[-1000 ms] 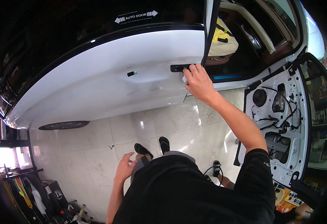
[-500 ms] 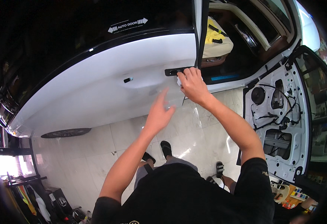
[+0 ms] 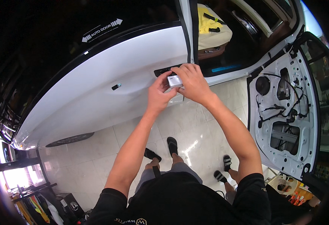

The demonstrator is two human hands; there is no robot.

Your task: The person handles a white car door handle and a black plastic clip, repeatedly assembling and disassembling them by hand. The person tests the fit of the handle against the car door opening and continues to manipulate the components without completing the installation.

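On my feed, both hands have met at a small white box-shaped part (image 3: 175, 81), in front of the white car door (image 3: 142, 52), near its right edge and below its window. My right hand (image 3: 191, 83) pinches the part's right end, fingers bent over the top and thumb beneath. My left hand (image 3: 160, 96) stands half open, thumb and fingertips closed on the left end. A black handle strip (image 3: 160, 71) shows just above, its right end hidden by my fingers. A small black slot (image 3: 115, 87) lies farther left on the door.
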